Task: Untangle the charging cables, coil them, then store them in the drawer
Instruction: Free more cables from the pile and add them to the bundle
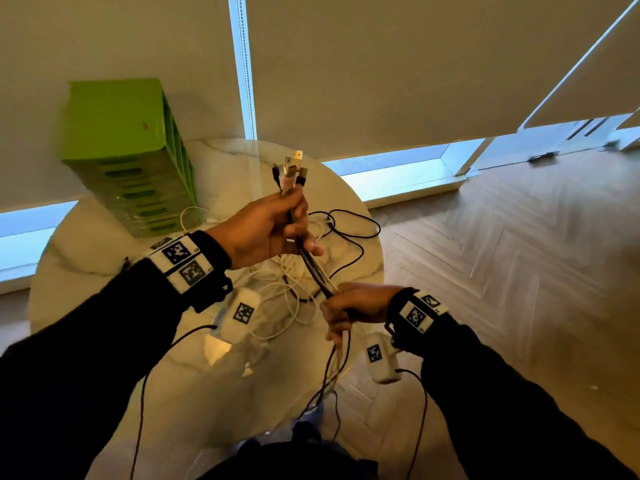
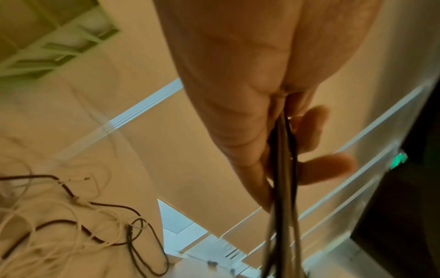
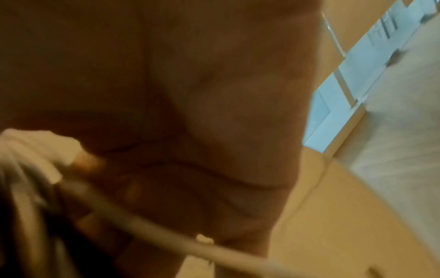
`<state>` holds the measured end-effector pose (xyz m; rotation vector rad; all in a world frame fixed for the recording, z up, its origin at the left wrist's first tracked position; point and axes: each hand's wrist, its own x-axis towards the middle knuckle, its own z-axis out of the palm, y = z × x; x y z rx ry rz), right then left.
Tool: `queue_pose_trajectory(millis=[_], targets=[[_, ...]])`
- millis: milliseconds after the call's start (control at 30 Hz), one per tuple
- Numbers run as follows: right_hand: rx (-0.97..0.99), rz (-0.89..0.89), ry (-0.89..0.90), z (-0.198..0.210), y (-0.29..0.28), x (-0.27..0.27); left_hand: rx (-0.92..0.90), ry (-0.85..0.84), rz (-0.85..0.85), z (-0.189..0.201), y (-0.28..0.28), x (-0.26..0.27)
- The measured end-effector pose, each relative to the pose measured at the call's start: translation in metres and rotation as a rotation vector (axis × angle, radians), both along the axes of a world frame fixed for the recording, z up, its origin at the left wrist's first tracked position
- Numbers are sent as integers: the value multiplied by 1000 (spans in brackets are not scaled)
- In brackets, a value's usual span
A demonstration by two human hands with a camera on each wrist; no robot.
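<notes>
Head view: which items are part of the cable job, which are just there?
In the job:
- bundle of cables, gripped by left hand and right hand
- loose tangled cables on the table
- green drawer unit

Just there:
- window blinds
- wood floor

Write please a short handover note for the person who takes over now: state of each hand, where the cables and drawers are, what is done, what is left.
Left hand: grips the cable bundle just below the plugs, plug ends pointing up.
Right hand: fingers closed around the same bundle lower down; the loose ends hang past the table edge.
More black and white cables lie tangled on the table.
Green drawer unit: at the table's back left; no drawer is visibly pulled out.
Done: plug ends gathered together.
Left: untangle, coil, store in a drawer.
</notes>
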<state>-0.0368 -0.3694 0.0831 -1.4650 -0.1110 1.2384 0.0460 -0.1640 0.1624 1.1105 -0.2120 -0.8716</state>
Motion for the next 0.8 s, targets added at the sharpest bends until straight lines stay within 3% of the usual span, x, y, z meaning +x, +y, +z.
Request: queue_pose_trajectory(millis=[167, 300, 367, 467, 567, 800], targets=[[-449, 34, -93, 5, -51, 4, -185, 118, 186, 1, 14, 7], [-792, -216, -623, 2, -63, 0, -218, 51, 390, -1, -4, 9], [-792, -277, -767, -12, -49, -11, -216, -14, 548, -1, -21, 12], [-669, -149, -765, -42, -10, -38, -32, -134, 701, 1, -42, 19], [-579, -148, -732, -58, 28, -56, 181, -231, 677, -6, -50, 19], [-530, -63, -654, -76, 24, -60, 133, -174, 449, -30, -12, 12]])
